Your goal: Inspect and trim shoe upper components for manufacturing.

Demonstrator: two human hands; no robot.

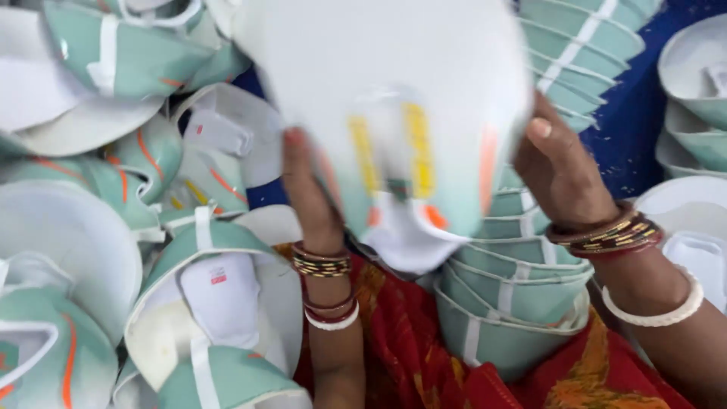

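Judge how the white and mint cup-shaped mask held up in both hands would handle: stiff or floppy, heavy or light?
The mask probably holds its moulded cup shape, as the nested stack does. Likely light: the left hand and right hand support it by the edges only.

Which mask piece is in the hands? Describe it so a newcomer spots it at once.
Start at the nested stack of green cups at lower centre. Just above it, left hand and right hand hold one blurred white moulded piece. Only it is lifted, showing yellow straps.
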